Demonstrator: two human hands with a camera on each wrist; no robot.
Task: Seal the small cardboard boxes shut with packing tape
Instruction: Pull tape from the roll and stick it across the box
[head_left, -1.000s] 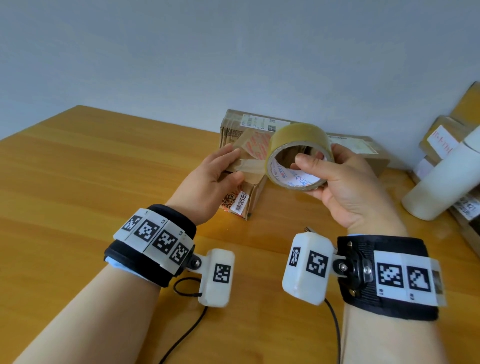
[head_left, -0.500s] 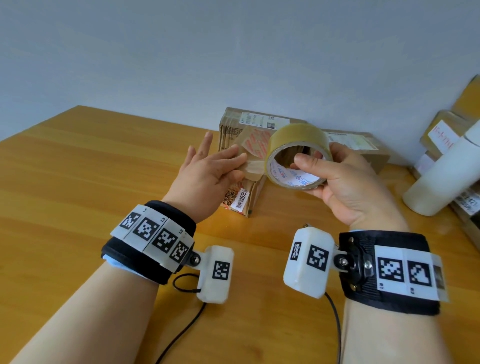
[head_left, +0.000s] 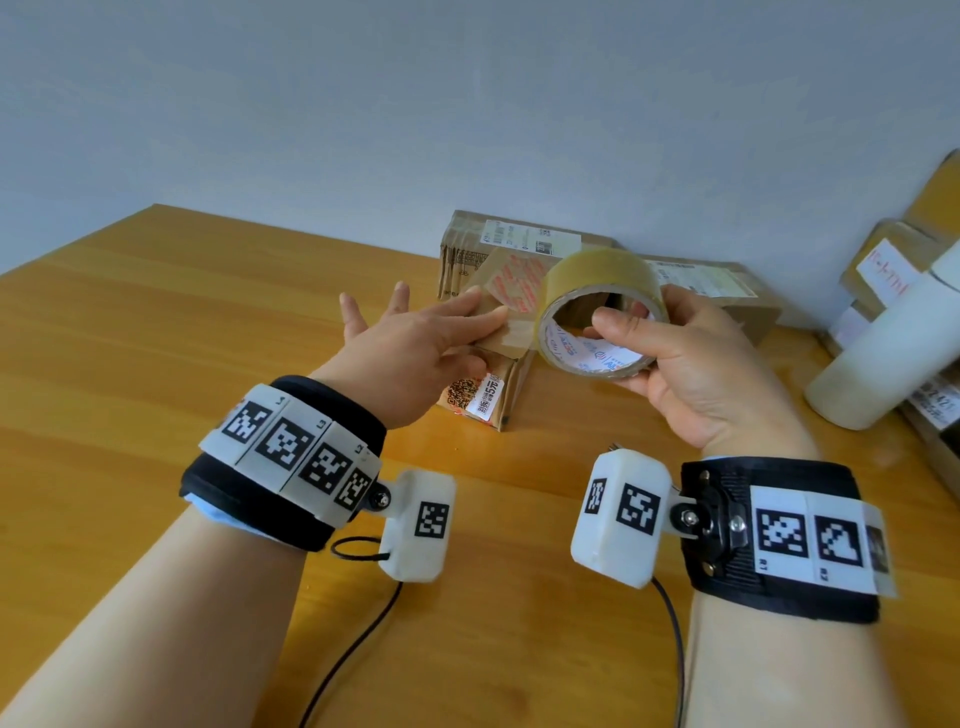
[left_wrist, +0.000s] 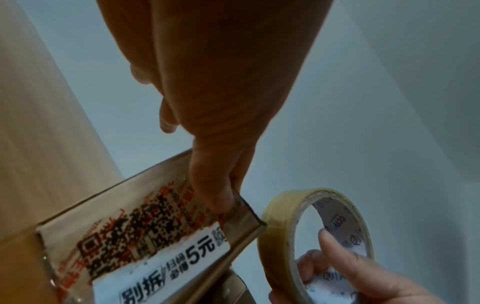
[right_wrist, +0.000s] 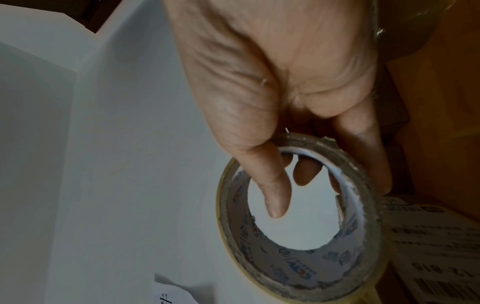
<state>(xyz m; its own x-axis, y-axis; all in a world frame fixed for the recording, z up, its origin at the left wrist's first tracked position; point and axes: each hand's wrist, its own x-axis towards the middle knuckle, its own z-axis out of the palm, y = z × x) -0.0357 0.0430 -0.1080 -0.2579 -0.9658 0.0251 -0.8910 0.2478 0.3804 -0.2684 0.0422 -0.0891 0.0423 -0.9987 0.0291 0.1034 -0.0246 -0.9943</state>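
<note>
Left hand: the left hand (head_left: 415, 338) lay flat with its fingers straight and spread, pressing the free end of the tape (head_left: 511, 332) onto the top of the small cardboard box (head_left: 483, 400); it gripped nothing.
Right hand: the right hand (head_left: 691, 374) was clamped on the tape roll (head_left: 597, 306), thumb through the core and fingers round the outside, holding it up just right of the box.
Box: it stood mid-bench, a torn code label facing near, with a second, longer box (head_left: 519, 244) just behind it.
Tape: only a short strip ran from the roll to the box top, and the seam looked barely covered.
Doing it well: I would judge that the left fingers should keep the stuck end pinned while the right hand draws the roll away low and straight, so the strip lands flat along the flaps. Lifting the roll too high could peel the end loose or wrinkle it.
Bench: the bench (head_left: 156, 364) was warm yellow wood with a smooth grain, and thin black cables trailed over its near part.
Right edge: a white bottle (head_left: 883, 353) leaned against a pile of labelled parcels (head_left: 883, 260).
Room: a plain pale grey-blue wall (head_left: 467, 104) rose close behind the bench.
</note>
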